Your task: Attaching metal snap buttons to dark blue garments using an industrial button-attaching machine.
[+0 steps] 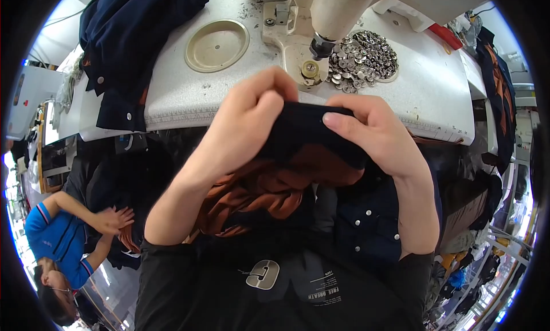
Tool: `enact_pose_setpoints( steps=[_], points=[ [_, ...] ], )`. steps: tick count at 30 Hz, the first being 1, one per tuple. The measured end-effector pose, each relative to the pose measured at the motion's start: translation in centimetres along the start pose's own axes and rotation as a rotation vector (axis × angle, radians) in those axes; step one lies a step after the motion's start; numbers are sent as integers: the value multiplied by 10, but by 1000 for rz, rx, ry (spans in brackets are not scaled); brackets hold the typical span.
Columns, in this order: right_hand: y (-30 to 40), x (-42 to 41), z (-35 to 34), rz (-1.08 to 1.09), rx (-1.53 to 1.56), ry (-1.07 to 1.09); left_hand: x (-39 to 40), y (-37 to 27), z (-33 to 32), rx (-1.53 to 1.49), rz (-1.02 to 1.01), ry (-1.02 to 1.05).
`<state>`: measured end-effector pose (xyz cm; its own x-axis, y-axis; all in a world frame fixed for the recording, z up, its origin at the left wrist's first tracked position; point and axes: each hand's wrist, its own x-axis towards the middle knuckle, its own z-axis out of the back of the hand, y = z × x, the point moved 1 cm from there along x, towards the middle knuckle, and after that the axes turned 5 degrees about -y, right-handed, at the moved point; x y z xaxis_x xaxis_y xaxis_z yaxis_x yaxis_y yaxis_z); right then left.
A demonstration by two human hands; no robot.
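Observation:
My left hand (258,111) and my right hand (369,124) hold the upper edge of a dark navy garment (316,120) with a rust-brown lining (275,187). My right thumb lies flat on the navy band; the fingers of my left hand curl over its other end. The cloth hangs over my lap, where navy fabric with silver snap buttons (368,213) shows at the right. Just beyond my hands stands a snap-fastening press, its dark upper die (321,47) above a round lower die (310,68). The cloth is in front of the lower die, apart from it.
A heap of metal snap parts (363,58) lies right of the press, and a shallow round dish (217,46) is set into the white table (180,111) at left. Another navy garment (124,43) drapes over the table's left. A person in a blue shirt (60,240) is at far left.

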<state>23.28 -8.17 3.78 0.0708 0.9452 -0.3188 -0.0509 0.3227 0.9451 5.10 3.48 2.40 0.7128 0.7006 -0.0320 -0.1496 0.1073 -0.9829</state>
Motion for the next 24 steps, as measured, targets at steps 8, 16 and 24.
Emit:
enact_pose_setpoints(
  steps=[8, 16, 24],
  points=[
    [-27, 25, 10, 37, 116, -100, 38, 10, -15, -649, 367, -33],
    [-28, 35, 10, 18, 218, -53, 41, 20, -7, -869, 479, 46],
    [-24, 37, 9, 6, 226, -93, 44, 19, -1, -752, 435, 139]
  ],
)
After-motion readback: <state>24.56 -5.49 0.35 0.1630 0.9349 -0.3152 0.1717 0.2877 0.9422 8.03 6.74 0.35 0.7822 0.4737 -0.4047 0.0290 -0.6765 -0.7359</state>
